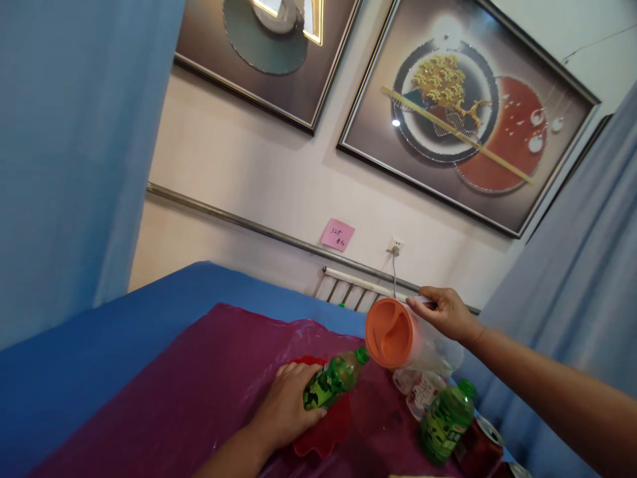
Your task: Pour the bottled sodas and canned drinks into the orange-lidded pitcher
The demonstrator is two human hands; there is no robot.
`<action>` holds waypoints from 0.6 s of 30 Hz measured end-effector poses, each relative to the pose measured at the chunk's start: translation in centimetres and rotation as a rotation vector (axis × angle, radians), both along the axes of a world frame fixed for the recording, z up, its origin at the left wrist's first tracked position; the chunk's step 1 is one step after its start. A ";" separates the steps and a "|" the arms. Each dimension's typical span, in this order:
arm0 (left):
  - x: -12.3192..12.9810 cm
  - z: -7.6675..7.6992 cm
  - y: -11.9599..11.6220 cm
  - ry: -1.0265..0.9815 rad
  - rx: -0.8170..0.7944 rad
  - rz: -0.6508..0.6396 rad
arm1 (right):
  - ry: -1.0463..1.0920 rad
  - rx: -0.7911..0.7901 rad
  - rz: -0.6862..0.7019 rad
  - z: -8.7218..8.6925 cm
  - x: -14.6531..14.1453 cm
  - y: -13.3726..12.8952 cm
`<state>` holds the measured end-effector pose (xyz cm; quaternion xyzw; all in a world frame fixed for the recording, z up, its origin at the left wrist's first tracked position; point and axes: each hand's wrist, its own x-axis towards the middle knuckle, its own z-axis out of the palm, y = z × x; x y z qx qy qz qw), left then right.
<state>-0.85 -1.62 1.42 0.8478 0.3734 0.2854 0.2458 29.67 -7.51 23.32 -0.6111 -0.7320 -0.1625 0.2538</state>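
Observation:
My left hand (288,405) is closed around the lower part of a green-labelled drink bottle (331,382). The bottle leans to the right, and its green cap is on. Beneath this hand and bottle lies a red dish with a scalloped rim (326,435). My right hand (448,312) grips the handle of a clear plastic pitcher (435,352) with an orange lid (389,332). The pitcher is tilted, its lid facing left towards the bottle's cap. What the pitcher holds, if anything, I cannot make out.
A second green bottle (446,425), a red can (480,448) and clear printed packaging (423,392) stand at the right. Purple plastic sheeting (174,392) covers part of the blue surface (199,285). Blue curtains (64,153) hang at both sides. A metal rail (259,229) runs along the wall.

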 end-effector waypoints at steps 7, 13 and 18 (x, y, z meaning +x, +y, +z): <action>0.0 0.0 0.0 -0.011 -0.002 -0.002 | -0.001 0.002 -0.001 -0.1 0.3 -0.1; 0.0 0.4 -0.3 -0.013 -0.010 -0.006 | 0.001 0.008 0.002 0.2 -0.2 -0.2; 0.0 0.4 -0.3 -0.007 -0.013 -0.012 | 0.014 -0.011 -0.011 0.0 0.0 -0.2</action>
